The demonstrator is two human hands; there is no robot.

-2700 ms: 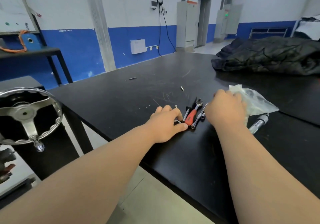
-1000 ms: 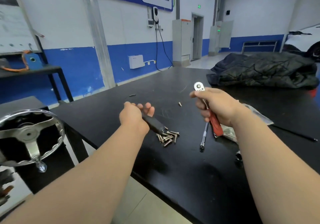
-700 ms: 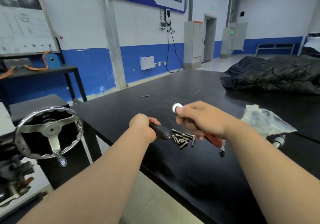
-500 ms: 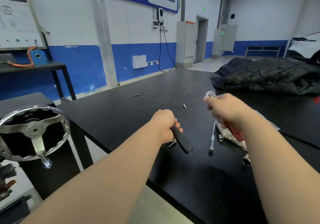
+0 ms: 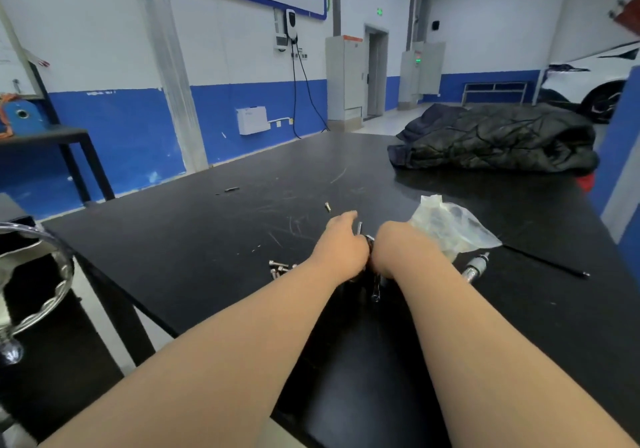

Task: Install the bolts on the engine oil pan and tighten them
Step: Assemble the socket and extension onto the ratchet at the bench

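Observation:
Both my hands are low on the black table, close together and seen from behind. My left hand reaches forward with its fingers beside a small upright silver piece; what it holds is hidden. My right hand is curled into a fist, and a chrome ratchet head peeks out at its left side. Several loose bolts lie just left of my left wrist. One more bolt lies farther back. A chrome extension bar lies under my wrists. No oil pan is in view.
A crumpled clear plastic bag lies right of my hands, with a chrome tool beside it and a thin black rod farther right. A dark jacket is heaped at the back right. A chrome handwheel stands off the table's left edge.
Both hands have come down from the air to the table and drawn together. The black-handled tool in the left hand and the red-handled ratchet in the right are now mostly hidden.

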